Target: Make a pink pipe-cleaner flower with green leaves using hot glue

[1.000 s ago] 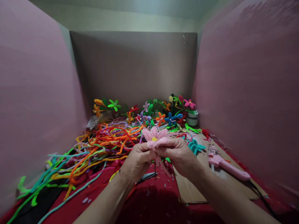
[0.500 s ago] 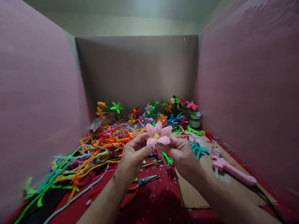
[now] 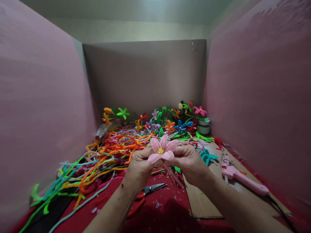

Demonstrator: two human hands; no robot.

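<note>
A pink pipe-cleaner flower [image 3: 163, 149] with a yellow centre is held up in front of me, its face tilted toward the camera. My left hand [image 3: 141, 163] pinches it from the left side, fingers closed behind the petals. From the right, my right hand [image 3: 189, 160] is closed on it too, fingertips just under the petals. Pink stem ends hang below the flower toward the lower right. The fingertips are partly hidden behind the petals.
A tangle of coloured pipe cleaners [image 3: 109, 158] spreads to the left. Scissors [image 3: 155, 188] lie on the red cloth [image 3: 170, 207] below my hands. A pink glue gun [image 3: 243, 179] rests on cardboard [image 3: 204, 204] at right. Finished flowers [image 3: 179, 126] and a pot [image 3: 203, 126] stand behind.
Both hands have lowered slightly with the pink flower, which has shifted a little left and down. The camera view has also moved slightly. Both hands keep hold.
</note>
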